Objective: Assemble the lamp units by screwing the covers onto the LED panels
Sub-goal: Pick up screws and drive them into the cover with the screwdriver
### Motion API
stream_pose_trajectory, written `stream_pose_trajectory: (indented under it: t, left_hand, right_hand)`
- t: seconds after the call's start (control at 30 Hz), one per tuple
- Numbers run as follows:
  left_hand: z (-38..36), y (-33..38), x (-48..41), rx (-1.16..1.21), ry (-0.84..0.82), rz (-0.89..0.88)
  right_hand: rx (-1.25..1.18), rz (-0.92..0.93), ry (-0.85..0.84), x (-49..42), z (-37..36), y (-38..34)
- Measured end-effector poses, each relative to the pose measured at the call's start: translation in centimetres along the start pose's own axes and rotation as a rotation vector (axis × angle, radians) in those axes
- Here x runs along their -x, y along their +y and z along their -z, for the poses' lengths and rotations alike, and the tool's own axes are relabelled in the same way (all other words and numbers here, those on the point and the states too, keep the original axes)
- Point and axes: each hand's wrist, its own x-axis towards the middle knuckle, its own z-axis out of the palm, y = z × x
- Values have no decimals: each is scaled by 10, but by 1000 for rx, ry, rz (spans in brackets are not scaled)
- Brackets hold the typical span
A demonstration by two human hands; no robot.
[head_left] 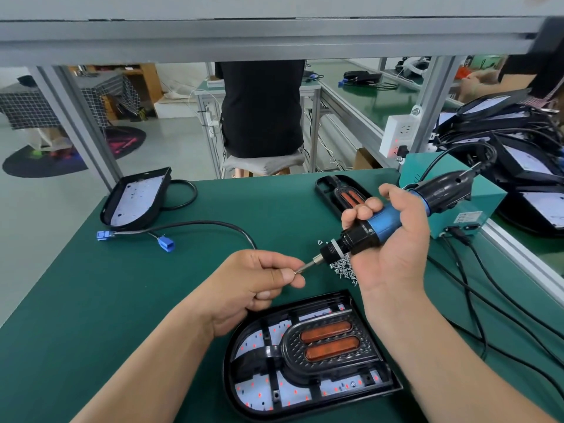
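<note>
While loading, left hand [259, 279]: thumb and forefinger pinch a screw [295, 272] at the bit tip.
Right hand [393, 239]: fingers wrapped round the screwdriver [381, 222].
Cover [323, 358]: seated on the LED panel [253, 389] at the bench's [122, 300] near edge; screw holes look mostly unfilled.
Waiting: bare panel [134, 198] far-left corner, spare cover [338, 193] far edge.

Two bare hands in shot above the flat green bench mat [91, 300]. The left hand [259, 279] shows a short, neatly trimmed thumbnail [287, 274]; the right hand [393, 239] shows a creased palm. The left forearm [146, 361] and right forearm [442, 361] are bare right down to the mat's near edge.
</note>
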Motion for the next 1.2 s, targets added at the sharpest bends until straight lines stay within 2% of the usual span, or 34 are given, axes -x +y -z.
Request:
stream_pose_trajectory:
  t: [0.4,0.73,0.83,1.0,1.2]
  left_hand:
    - [-3,0,0,-62,40,-21]
    - [-9,10,7,-63,48,-19]
    - [-9,13,10,-159,52,-21]
    - [-7,14,16,-659,18,-52]
    - [-13,15,18,-752,-25,-91]
  right_hand:
    - [143,40,53,2,3,5]
    - [3,-18,147,-5,11,-6]
    - [22,-12,101,-6,11,-17]
    - [130,5,-59,-5,6,-35]
    - [327,21,-268,3,-4,-44]
